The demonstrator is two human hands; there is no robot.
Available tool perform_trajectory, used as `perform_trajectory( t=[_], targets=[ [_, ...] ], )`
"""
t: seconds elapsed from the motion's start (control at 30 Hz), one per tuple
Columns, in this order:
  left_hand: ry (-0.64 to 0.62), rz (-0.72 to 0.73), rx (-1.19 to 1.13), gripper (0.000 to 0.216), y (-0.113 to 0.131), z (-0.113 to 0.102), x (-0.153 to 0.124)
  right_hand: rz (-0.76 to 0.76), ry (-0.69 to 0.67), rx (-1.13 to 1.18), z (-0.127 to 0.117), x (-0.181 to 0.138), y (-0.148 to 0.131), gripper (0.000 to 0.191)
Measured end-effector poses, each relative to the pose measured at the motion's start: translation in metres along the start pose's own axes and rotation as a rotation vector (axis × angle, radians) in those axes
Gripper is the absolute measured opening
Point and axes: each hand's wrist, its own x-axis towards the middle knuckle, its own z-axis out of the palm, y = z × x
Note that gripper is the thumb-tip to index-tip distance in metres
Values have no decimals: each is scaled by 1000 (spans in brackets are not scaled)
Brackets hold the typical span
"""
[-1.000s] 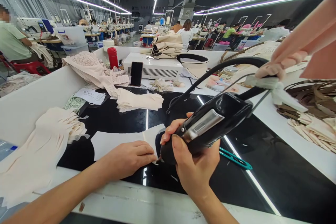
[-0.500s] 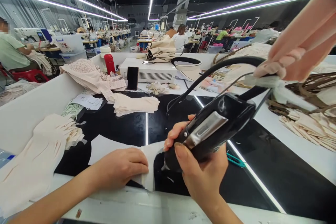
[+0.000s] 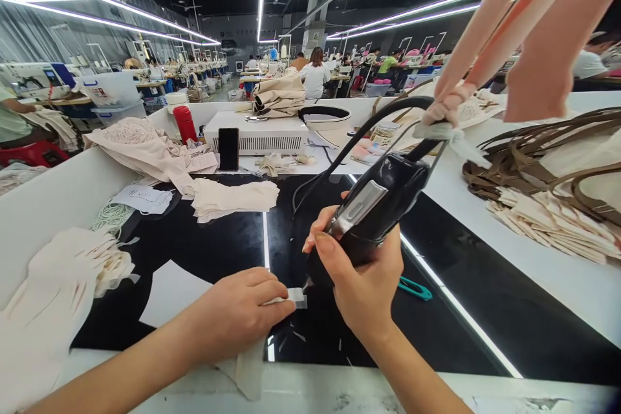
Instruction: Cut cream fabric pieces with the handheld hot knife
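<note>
My right hand is wrapped round a black handheld electric trimmer, tilted with its narrow tip down. A black cord leaves its upper end, where a knot of pink cloth strips is tied. My left hand pinches a pale fabric piece, whose short end pokes out past the fingertips. The trimmer's tip is right at that end; whether they touch I cannot tell. More pale cloth hangs below my left hand over the table's front edge. A flat white piece lies partly under my left forearm.
Teal thread snips and small scraps lie on the black tabletop. Pale fabric stacks stand behind and at left. Brown straps heap at right. A phone leans against a white box.
The pale cloth has turned; its narrow end now faces the trimmer, and its rest hangs over the front edge. My left hand has moved slightly right. The view has shifted right.
</note>
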Motion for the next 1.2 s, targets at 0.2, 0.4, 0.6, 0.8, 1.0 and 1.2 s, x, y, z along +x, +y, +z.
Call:
perform_trajectory(
  t=[0.2, 0.4, 0.6, 0.8, 1.0, 1.2],
  targets=[
    [-33, 17, 86, 22, -6, 17, 3, -10, -6, 4, 1, -2, 6, 31],
    [-21, -23, 104, 22, -11, 20, -1, -15, -5, -6, 0, -1, 8, 31],
    [-66, -60, 77, 19, -13, 17, -4, -22, -20, 14, 1, 0, 7, 30],
    [-84, -59, 59, 21, -15, 16, -5, -29, -7, -4, 0, 0, 9, 29],
    [-91, -102, -40, 23, -17, 12, -4, -21, -9, -2, -1, 1, 8, 28],
    [-123, -151, -134, 26, -18, 11, -6, -22, 29, 21, 2, 3, 7, 26]
  ],
)
